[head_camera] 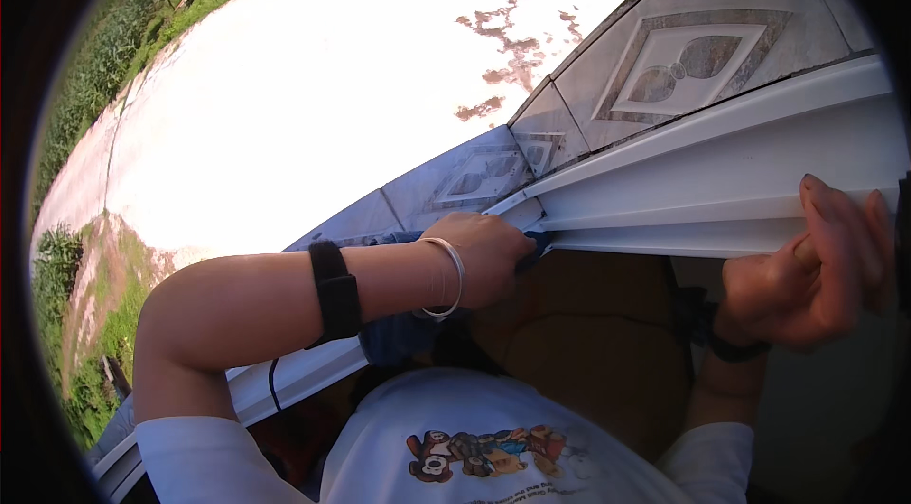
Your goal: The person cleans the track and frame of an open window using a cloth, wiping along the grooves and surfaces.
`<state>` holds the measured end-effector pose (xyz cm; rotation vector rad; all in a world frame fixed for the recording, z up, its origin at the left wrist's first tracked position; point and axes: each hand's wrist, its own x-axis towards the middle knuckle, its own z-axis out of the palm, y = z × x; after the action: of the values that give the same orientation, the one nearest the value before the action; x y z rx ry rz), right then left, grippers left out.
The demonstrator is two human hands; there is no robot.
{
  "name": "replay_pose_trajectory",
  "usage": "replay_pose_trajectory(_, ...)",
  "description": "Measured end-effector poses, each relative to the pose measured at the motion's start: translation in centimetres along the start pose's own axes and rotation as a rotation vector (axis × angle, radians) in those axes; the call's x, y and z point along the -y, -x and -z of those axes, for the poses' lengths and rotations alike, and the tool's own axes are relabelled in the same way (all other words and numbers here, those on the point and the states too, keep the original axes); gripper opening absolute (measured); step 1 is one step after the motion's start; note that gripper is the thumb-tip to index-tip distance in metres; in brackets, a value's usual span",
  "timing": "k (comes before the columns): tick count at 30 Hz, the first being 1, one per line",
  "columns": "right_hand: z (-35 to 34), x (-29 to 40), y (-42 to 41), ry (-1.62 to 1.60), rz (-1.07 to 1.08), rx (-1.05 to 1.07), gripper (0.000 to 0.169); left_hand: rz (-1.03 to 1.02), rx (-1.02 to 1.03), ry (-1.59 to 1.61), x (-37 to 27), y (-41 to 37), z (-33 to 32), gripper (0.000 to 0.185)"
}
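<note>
Reaching across in front of me, my left hand (487, 251) is closed at the corner of a white window frame (662, 208). A piece of dark blue cloth (535, 250) shows at its fingers, pressed against the frame's channel; the palm side is hidden. My right hand (818, 276) is raised at the right, fingers loosely bent and apart, with nothing visible in it. Its fingertips overlap the frame in view, but I cannot tell whether they touch. More blue fabric (406, 340) lies under my left forearm across the sill.
Patterned tiles (687, 66) line the outer ledge beyond the frame. Past them is a sunlit concrete yard (306, 98) edged by green plants (99, 84). A black cord (275, 384) crosses the white sill at lower left. Below the frame is a shaded brown surface (591, 319).
</note>
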<state>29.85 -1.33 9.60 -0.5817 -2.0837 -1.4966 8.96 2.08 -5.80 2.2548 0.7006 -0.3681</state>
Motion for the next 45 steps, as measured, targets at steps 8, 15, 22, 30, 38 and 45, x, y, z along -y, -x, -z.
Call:
replay_pose_trajectory(8,0.8,-0.2,-0.4,0.016,0.030,0.043,0.012,-0.050,0.095,-0.017,-0.8,-1.5,1.2,0.048)
replay_pose_trajectory(15,2.5,1.1,-1.6,-0.027,-0.091,0.278,0.012,-0.285,0.217,-0.257,-0.2,-4.8,4.1,0.047)
replay_pose_trajectory(22,1.8,1.7,-1.7,0.043,-0.129,0.241,0.017,-0.105,0.487,-0.277,1.6,0.7,3.3,0.051)
replay_pose_trajectory(30,0.9,1.5,-1.5,-0.030,-0.178,0.025,0.019,0.341,0.448,-0.125,-0.6,11.3,2.4,0.051)
replay_pose_trajectory(38,3.5,6.5,-0.8,-0.354,-0.453,0.056,0.021,-0.125,-0.200,0.793,-2.2,17.6,1.8,0.046)
replay_pose_trajectory(45,4.8,18.5,1.4,-1.251,-1.340,0.116,0.016,-0.242,-0.507,1.574,-2.0,17.7,-7.9,0.058)
